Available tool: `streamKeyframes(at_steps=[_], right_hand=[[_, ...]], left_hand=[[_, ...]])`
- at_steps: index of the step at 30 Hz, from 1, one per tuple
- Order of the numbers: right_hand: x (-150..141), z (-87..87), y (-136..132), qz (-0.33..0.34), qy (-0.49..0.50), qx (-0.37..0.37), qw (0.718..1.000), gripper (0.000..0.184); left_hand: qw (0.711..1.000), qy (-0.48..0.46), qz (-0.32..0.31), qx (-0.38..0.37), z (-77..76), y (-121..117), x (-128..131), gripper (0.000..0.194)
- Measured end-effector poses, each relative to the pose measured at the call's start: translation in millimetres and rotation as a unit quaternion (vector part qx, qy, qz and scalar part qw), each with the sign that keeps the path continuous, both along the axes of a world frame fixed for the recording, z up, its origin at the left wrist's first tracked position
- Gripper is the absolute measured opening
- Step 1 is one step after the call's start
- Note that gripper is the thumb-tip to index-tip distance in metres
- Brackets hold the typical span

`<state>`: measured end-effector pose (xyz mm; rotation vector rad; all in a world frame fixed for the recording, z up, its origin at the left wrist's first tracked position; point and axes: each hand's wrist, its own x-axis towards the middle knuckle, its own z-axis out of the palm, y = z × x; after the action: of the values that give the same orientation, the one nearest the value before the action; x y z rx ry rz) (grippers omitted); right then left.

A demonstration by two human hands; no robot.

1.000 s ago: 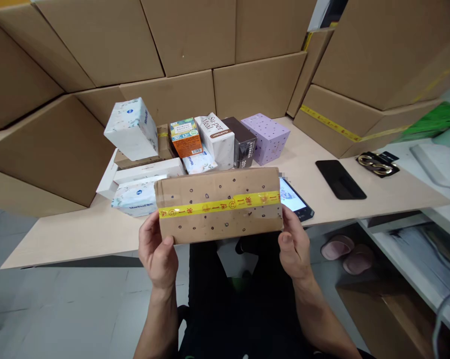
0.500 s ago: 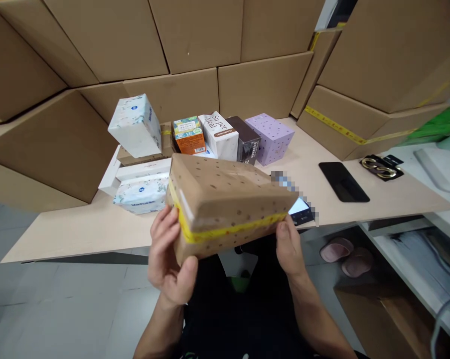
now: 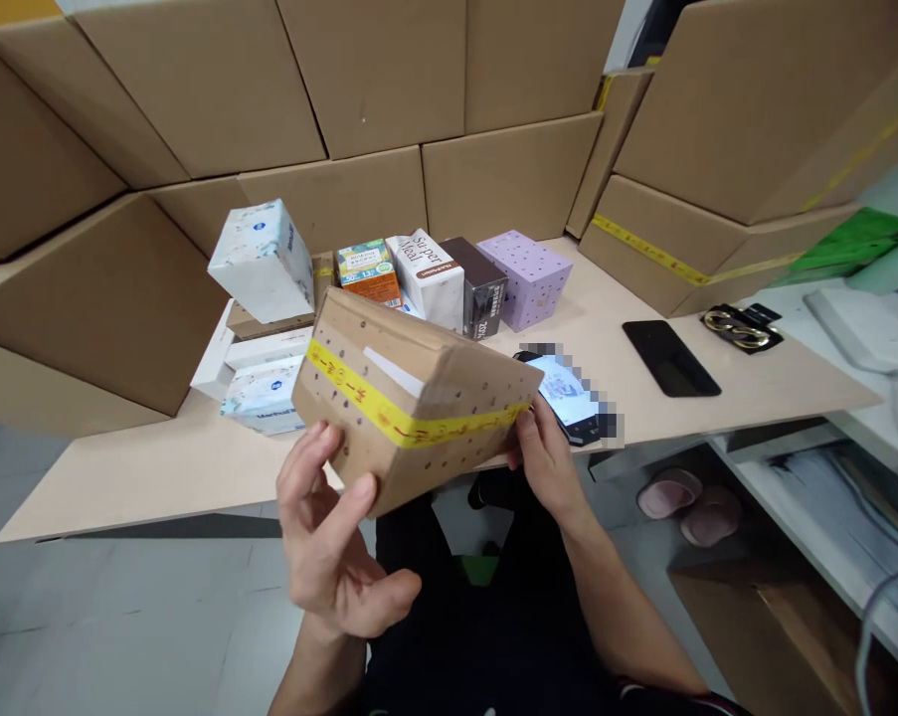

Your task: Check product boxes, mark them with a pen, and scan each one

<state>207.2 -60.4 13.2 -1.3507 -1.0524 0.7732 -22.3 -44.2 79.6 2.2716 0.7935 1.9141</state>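
A brown cardboard box (image 3: 411, 406) printed with small dark marks and banded with yellow tape is held tilted above the front edge of the table. My right hand (image 3: 549, 457) grips its right end, thumb on the near face and the other fingers mostly hidden. At the lower left corner, my left hand (image 3: 336, 547) touches the box with two fingertips; its fingers are spread and its thumb stands away from the cardboard. Just beyond my right hand lies a device with a lit screen (image 3: 568, 390), partly pixelated.
Behind the held box stand tissue packs (image 3: 259, 261), an orange carton (image 3: 368, 273), a white Super Meal box (image 3: 428, 280), a dark brown box (image 3: 478, 288) and a purple box (image 3: 527, 278). A black phone (image 3: 670, 358) lies rightward. Large cartons (image 3: 512, 179) wall the table (image 3: 150, 477).
The box has turned, showing more of its taped left end, and shifted slightly left. My left thumb has come off it and the left fingers have spread. My right hand has moved left with the box.
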Motion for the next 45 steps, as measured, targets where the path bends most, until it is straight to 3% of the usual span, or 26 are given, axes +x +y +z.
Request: streamKeyframes(at_steps=[7, 9, 12, 14, 18, 21, 23, 26, 28, 32, 34, 36, 40, 41, 45], right_hand=[[2, 2.2, 19, -0.007, -0.033, 0.016, 0.999, 0.059], [3, 1.8, 20, 0.016, -0.051, 0.012, 0.998, 0.054], [5, 3.8, 17, 0.059, -0.148, -0.014, 0.987, 0.045], [6, 7.9, 16, 0.037, -0.268, -0.039, 0.962, 0.039], [10, 20.1, 25, -0.068, -0.463, -0.147, 0.871, 0.032], [10, 27.7, 41, -0.043, -0.535, -0.216, 0.816, 0.031], [10, 30.4, 50, -0.017, -0.552, -0.232, 0.801, 0.034], [14, 30.8, 54, -0.002, -0.556, -0.235, 0.798, 0.038], [22, 29.3, 50, 0.008, -0.533, -0.213, 0.819, 0.036], [45, 32.6, 32, -0.017, -0.318, -0.024, 0.948, 0.031], [52, 43.2, 24, -0.048, -0.183, 0.068, 0.98, 0.028], [52, 60.6, 18, -0.075, -0.093, 0.15, 0.981, 0.026], [39, 105.5, 14, -0.158, -0.014, 0.311, 0.937, 0.016], [34, 116.5, 14, -0.173, -0.011, 0.331, 0.928, 0.012], [15, 150.7, 20, -0.17, -0.096, 0.301, 0.933, 0.038]], left_hand=[[0.989, 0.078, 0.086, 0.086, 11.9, 1, -2, 0.037], [0.99, 0.056, 0.074, 0.104, 16.8, 3, -1, 0.036], [0.994, 0.066, 0.06, 0.063, 25.6, 5, 4, 0.031], [0.992, 0.105, 0.065, 0.02, 31.0, 5, 9, 0.032], [0.986, 0.156, 0.063, 0.02, 36.3, 9, 19, 0.048], [0.985, 0.157, 0.072, 0.031, 36.6, 13, 22, 0.052], [0.987, 0.142, 0.073, 0.011, 37.2, 16, 22, 0.044], [0.99, 0.12, 0.075, -0.012, 40.3, 21, 20, 0.031], [0.99, 0.121, 0.067, -0.008, 43.5, 26, 19, 0.027], [0.987, 0.148, 0.053, 0.005, 47.7, 34, 28, 0.033], [0.986, 0.147, 0.077, 0.011, 47.3, 35, 38, 0.039], [0.985, 0.134, 0.11, 0.022, 45.6, 32, 49, 0.045], [0.973, 0.139, 0.171, 0.063, 43.4, 22, 65, 0.049], [0.969, 0.148, 0.183, 0.07, 43.5, 20, 66, 0.05], [0.973, 0.142, 0.172, 0.053, 44.2, 18, 66, 0.052]])
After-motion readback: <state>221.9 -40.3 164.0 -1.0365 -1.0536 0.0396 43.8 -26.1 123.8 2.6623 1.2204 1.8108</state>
